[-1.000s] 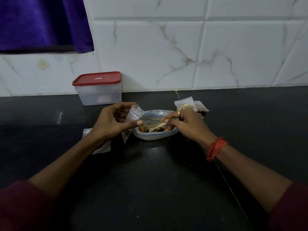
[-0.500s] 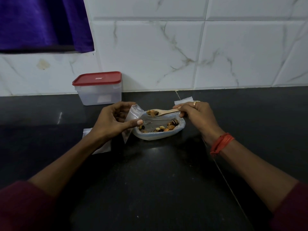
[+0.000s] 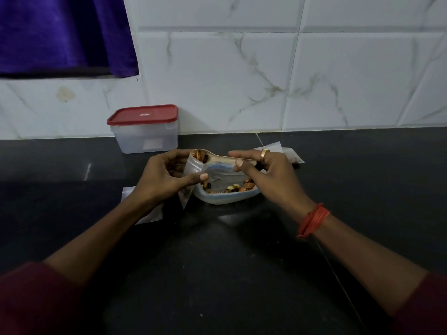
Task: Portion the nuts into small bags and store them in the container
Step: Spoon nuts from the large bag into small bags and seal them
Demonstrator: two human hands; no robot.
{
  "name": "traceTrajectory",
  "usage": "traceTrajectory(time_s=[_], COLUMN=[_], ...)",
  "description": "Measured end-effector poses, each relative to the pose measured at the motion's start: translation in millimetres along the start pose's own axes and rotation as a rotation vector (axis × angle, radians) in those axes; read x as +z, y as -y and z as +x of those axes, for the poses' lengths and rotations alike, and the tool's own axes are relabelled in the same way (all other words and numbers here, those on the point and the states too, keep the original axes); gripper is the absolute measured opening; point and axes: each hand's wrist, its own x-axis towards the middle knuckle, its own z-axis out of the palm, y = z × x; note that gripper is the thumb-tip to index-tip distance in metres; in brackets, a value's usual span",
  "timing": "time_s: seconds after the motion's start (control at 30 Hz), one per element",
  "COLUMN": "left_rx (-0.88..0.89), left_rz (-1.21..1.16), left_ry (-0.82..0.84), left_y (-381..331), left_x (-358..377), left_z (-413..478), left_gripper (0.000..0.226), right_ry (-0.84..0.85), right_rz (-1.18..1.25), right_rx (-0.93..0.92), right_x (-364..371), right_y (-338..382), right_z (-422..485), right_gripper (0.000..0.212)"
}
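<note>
The left hand [image 3: 167, 180] pinches a small clear plastic bag [image 3: 193, 166] between thumb and fingers, mouth upward. The right hand [image 3: 266, 175] pinches a pale spoon [image 3: 222, 157] by its handle. The brown nuts [image 3: 199, 155] in its bowl lie at nine o'clock from that grip, at the bag's mouth. A red-lidded clear plastic container [image 3: 145, 131] stands closed at eleven o'clock.

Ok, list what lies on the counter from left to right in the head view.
red-lidded container → small bag → tub of nuts → filled bags
</note>
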Motion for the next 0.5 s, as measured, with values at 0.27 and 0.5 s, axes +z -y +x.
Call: traceTrajectory(time_s=[0.27,0.5], left_rx=[-0.007,-0.022], left_rz=[-0.008,-0.018], left_ry=[-0.014,-0.008], left_y=[4.9,5.8], left_x=[-0.7,-1.1], left_z=[2.0,2.5], left_gripper=[0.059,0.057], right_ry=[-0.082,-0.117], right_rz=[-0.114,-0.091], right_rx=[-0.177,-0.190], right_x=[0.0,-0.5], right_y=[-0.1,-2.5], right_z=[-3.0,-2.6], right_gripper=[0.033,0.029])
